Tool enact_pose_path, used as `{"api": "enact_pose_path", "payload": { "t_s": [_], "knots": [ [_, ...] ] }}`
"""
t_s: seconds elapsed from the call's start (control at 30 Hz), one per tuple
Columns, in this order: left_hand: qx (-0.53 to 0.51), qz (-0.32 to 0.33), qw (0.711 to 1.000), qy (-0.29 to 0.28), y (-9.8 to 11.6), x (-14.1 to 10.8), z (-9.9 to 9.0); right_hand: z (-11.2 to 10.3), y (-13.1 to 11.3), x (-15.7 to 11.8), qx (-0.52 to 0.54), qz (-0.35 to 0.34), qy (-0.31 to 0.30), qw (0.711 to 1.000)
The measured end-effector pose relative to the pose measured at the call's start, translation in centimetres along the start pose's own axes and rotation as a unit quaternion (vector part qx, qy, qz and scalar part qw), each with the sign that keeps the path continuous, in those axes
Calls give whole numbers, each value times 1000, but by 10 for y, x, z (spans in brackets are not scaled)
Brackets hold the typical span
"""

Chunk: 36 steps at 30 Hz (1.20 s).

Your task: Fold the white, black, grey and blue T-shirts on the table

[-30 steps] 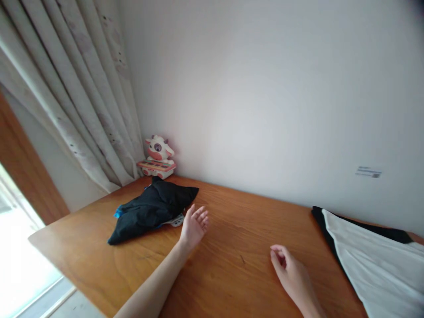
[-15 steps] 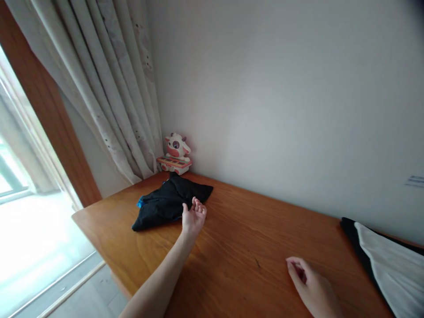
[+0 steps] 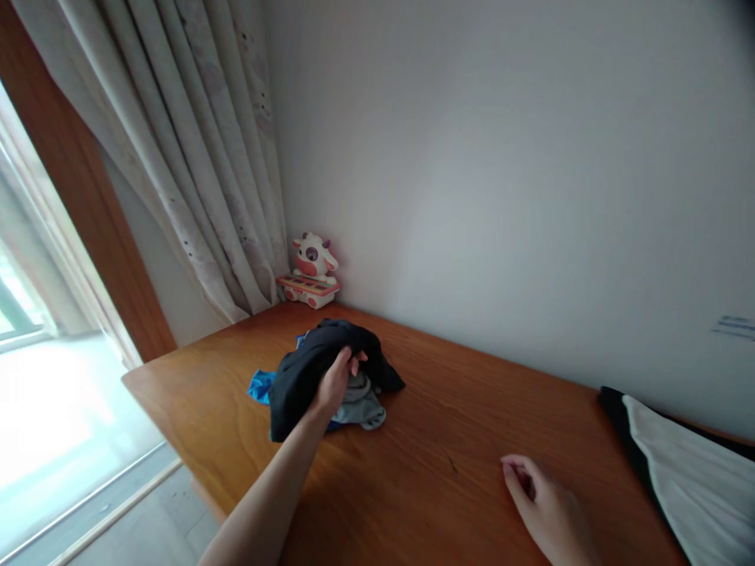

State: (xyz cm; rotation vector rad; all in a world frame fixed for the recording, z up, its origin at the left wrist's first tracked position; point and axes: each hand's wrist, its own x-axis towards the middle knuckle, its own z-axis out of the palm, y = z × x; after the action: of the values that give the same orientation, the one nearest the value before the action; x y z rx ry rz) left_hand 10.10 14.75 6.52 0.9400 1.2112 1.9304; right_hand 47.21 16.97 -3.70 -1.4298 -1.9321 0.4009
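My left hand [image 3: 339, 379] is closed on a black garment [image 3: 315, 358] and holds its near edge raised off the pile, so the cloth arches over the hand. Under it a grey garment [image 3: 361, 405] shows, crumpled on the table. A bit of bright blue cloth [image 3: 261, 386] sticks out at the left of the pile. My right hand [image 3: 539, 495] rests low over the table at the right, thumb and fingertips curled together, with nothing visible in them.
The brown wooden table [image 3: 448, 393] runs along a pale wall. A toy cow with a keyboard [image 3: 311, 271] stands in the back corner beside the curtain [image 3: 194, 165]. White cloth [image 3: 690, 464] lies over black cloth [image 3: 616, 413] at the right edge.
My left hand has gone from half open beside the pile to gripping the black garment. The garment is now lifted and nearer, uncovering grey and more blue cloth. My right hand has hardly moved.
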Motion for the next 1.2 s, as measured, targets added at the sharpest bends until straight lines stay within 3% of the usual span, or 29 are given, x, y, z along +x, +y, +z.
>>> {"api": "enact_pose_path", "payload": {
  "t_s": [0.07, 0.17, 0.3, 0.37, 0.43, 0.53, 0.57, 0.63, 0.7, 0.83, 0.9, 1.0, 1.1, 1.2],
  "knots": [
    [106, 31, 994, 6, 3, 8, 6, -1, 0, 0, -1, -4, -3, 1000],
    [159, 30, 987, -15, 18, 27, 23, -1, 1, -1, 2, -2, -10, 1000],
    [242, 43, 966, -87, 66, 44, 63, 2, 1, -2, 23, 11, -9, 1000],
    [312, 100, 925, -193, 93, 36, 87, 3, -1, -1, 62, 44, 8, 997],
    [319, 169, 871, -334, 113, 15, 109, 2, -4, -1, 140, 81, 35, 986],
    [281, 174, 781, -529, 115, -30, 125, -2, -5, 0, 321, 75, 59, 942],
    [275, 173, 771, -547, 106, -45, 124, -3, -5, -1, 371, 61, 59, 925],
    [310, 216, 749, -545, 76, -70, 112, -5, -3, -2, 412, 53, 55, 908],
    [365, 260, 740, -503, 37, -84, 86, -6, -2, -3, 370, 86, 57, 923],
    [531, 269, 737, -321, -28, -79, 17, -5, -6, 0, 264, 173, 87, 945],
    [588, 257, 697, -320, -38, -66, -16, -4, -12, 1, 268, 203, 94, 937],
    [609, 266, 630, -402, -30, -40, -55, -3, -19, 0, 287, 234, 97, 924],
    [605, 253, 632, -413, -23, -9, -81, -3, -21, -1, 285, 242, 108, 921],
    [618, 221, 666, -354, -32, 18, -91, -3, -21, 0, 273, 244, 123, 922]
  ]
}}
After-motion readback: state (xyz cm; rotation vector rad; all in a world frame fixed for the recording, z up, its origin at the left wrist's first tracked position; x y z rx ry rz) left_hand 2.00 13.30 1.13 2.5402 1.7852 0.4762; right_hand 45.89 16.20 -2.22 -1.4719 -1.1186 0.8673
